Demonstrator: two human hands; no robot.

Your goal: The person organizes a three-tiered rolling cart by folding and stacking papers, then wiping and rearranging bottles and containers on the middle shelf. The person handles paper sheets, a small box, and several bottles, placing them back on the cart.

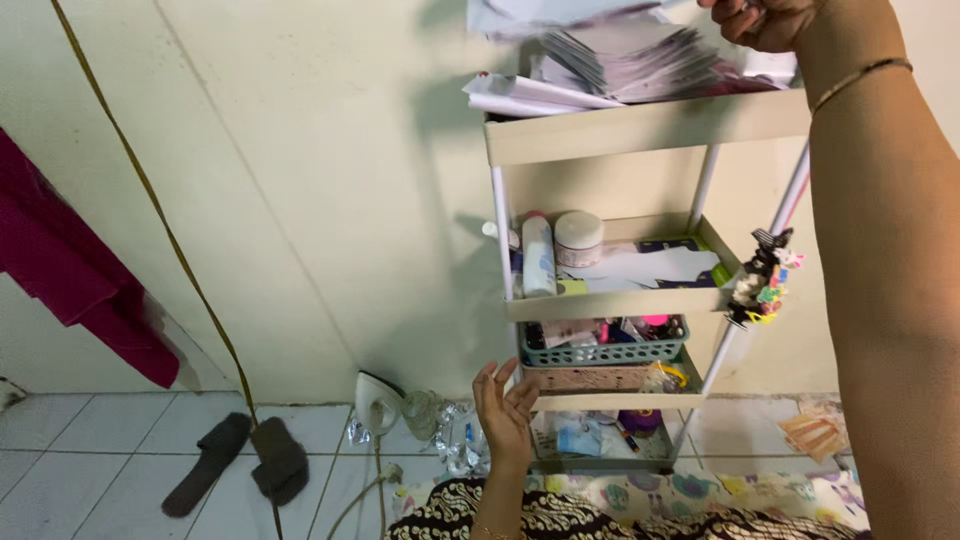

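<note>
The stack of papers (640, 60) sits in the top tray of the cream storage cart (650, 128), heaped above the tray's front wall. The sheets are pale, white to faintly lilac, and fanned out so their edges show as many thin layers slanting down toward the cart's left post. Two or three rolled or folded white sheets (530, 97) poke out sideways past the cart's left edge, lying flat on the rim. The upper sheets (560, 15) lift away from the heap (their far ends are cut off by the picture's top edge) at the cart's right rear corner.
</note>
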